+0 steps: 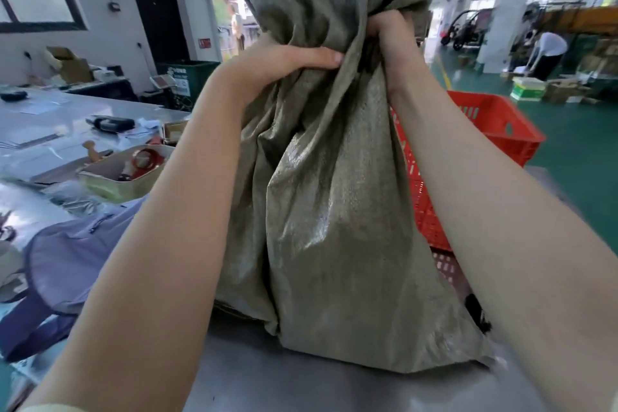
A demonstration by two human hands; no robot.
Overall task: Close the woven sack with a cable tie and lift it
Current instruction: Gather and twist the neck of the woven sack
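A grey-green woven sack stands upright on the metal table right in front of me, its bottom resting on the surface. Its top is gathered into a narrow neck at about head height, and loose cloth flares above the neck. My left hand clutches the neck from the left, thumb across the front. From the right, my right hand squeezes the same neck, fingers buried in the folds. I see no cable tie; the neck between my hands is hidden by cloth.
A red plastic crate stands just behind the sack on the right. To the left lie a shallow box with a red tape dispenser, a blue-grey garment and scattered tools. A person bends over boxes far right.
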